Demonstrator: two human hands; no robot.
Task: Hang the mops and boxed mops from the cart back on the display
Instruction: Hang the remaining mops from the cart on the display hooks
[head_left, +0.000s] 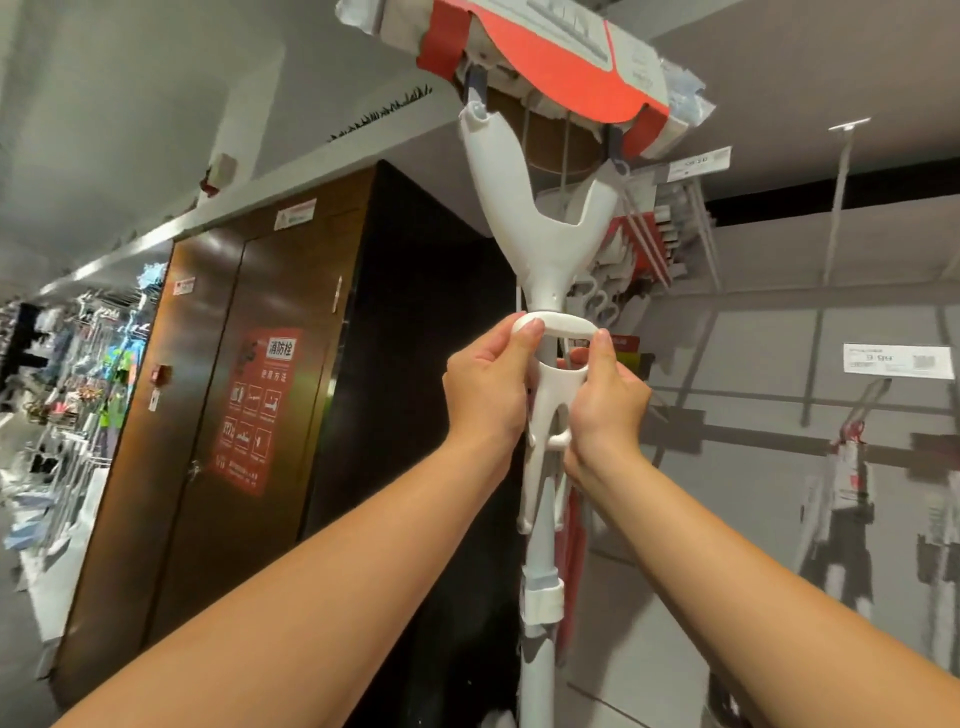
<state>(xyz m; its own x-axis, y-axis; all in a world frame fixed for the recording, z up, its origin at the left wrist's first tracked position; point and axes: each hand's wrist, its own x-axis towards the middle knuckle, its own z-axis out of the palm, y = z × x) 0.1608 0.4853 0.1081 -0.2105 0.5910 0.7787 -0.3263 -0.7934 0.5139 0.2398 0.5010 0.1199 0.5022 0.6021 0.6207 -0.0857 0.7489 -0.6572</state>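
A white mop (540, 234) stands upright in front of me, its pole running down to the bottom edge. Its head (561, 57), wrapped in red and white card packaging, is at the top of the view. The white Y-shaped yoke joins head to pole. My left hand (488, 384) pinches the left side of the white wringer handle loop (558, 325) on the pole. My right hand (608, 400) grips the right side of the same handle. Both arms are raised.
The grey display wall (779, 364) with rails and hooks is on the right, holding other hanging mops (644, 249) and a packaged item (852, 467). Price tags (898, 358) sit on the rails. A brown cabinet (249, 395) with a red notice stands left. Further shelves of goods are far left.
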